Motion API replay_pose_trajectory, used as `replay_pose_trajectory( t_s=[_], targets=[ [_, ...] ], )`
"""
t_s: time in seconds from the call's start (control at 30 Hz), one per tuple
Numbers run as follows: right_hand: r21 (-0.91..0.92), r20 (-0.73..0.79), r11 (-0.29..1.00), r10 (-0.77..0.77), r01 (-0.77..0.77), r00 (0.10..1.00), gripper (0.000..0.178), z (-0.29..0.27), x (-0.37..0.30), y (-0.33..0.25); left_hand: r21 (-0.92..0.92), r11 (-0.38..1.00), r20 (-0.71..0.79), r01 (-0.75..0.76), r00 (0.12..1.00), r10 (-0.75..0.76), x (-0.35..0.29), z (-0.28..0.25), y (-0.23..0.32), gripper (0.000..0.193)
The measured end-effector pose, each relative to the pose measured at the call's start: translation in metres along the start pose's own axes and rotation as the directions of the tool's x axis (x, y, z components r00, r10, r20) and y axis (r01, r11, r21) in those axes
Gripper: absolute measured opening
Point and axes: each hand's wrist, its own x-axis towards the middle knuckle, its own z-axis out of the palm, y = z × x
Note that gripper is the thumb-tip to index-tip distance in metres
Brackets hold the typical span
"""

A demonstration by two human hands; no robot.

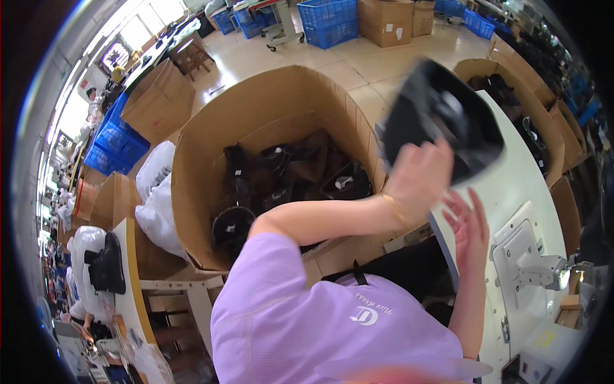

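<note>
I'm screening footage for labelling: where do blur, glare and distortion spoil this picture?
Head view: motion blur smears the black item and left hand; head view, upper left: windows glare white, and their row curves along the fisheye rim.

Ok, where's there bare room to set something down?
The white tabletop looks bare between the blurred black piece in the left hand and the sewing machine. Floor also shows between the big carton and the blue crates. Inside the carton it is crowded with dark pieces.
</note>
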Motion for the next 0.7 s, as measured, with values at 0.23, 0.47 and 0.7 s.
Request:
replay_pose_trajectory(
  t_s=[0.23,0.47,0.7],
  targets=[
    [-0.426,-0.424,0.904,-0.237,0.038,0.874,0.027,-0.133,-0.006,-0.004,-0.855,0.512,0.08,-0.077,0.958,0.277,-0.013,0.018,0.093,0.062],
    [0.06,-0.391,0.985,-0.125,0.16,0.912,0.022,-0.159,-0.046,-0.055,-0.245,-0.586,0.824,0.772,0.485,0.294,-0.002,0.085,0.086,0.046],
    [-0.169,-0.349,0.974,-0.203,0.152,0.915,0.024,-0.16,-0.082,-0.087,-0.585,-0.393,0.539,0.71,0.702,0.465,0.011,0.068,0.132,0.024]
  ],
)
